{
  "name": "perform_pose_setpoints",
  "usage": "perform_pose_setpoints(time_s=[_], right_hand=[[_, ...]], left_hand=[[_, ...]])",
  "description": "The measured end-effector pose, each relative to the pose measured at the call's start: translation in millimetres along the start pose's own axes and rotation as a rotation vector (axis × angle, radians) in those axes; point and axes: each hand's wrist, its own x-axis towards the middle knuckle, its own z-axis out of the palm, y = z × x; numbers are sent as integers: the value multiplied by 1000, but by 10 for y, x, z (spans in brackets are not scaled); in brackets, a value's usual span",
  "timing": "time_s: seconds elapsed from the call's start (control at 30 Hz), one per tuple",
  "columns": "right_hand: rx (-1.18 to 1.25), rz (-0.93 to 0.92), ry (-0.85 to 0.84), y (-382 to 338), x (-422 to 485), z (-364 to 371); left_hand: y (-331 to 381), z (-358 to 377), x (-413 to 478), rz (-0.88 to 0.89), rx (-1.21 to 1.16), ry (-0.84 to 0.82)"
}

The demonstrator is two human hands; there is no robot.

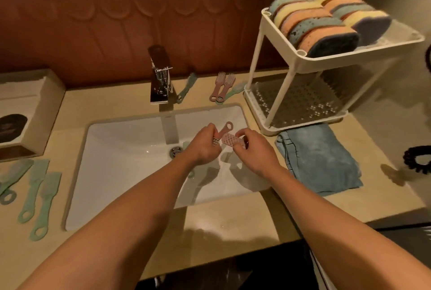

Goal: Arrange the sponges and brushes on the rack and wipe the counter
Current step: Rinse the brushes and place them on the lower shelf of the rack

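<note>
1. Head view, centre of frame: the left hand (205, 147) is curled, pinching a pink brush (223, 131) near its head, ring handle poking up and to the right. The right hand (254, 154) pinches a dotted pink brush head (231, 141) between thumb and fingertips. Whether that is a second brush or part of the same one, I can't tell.
2. Both grips look fingertip-light, and they sit right above the sink (130, 124). One slip and a brush drops into the basin, maybe sliding toward the drain (176, 151).
3. The pink pieces meet between the hands, so a quick pull apart could flick one loose.
4. Outward to the right of frame is the rack (331, 57), the likely destination. Its lower tier (300, 103) sits tucked under the top one. A hurried reach could bump a post and shake the sponges (314, 26), which are packed on edge up top.
5. The blue cloth (319, 157) lies folded just below the rack, in the carrying path. A dragged wrist could pull it along.
6. Further out, green brushes (35, 184) lie at lower left, another green brush (186, 89) lies beside the faucet (159, 80), and a pink pair (221, 89) lies at upper centre. All are still on the counter (233, 226). Wiping before lifting them could sweep them into the sink or off the front edge.
</note>
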Motion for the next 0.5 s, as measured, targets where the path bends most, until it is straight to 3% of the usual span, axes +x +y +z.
perform_pose_setpoints(time_s=[0.23,0.5], right_hand=[[-245,12,230,256,-123,-342],[-432,122,422,663,8,-526]], left_hand=[[283,52,107,122,-5,173],[698,105,393,209,-43,210]])
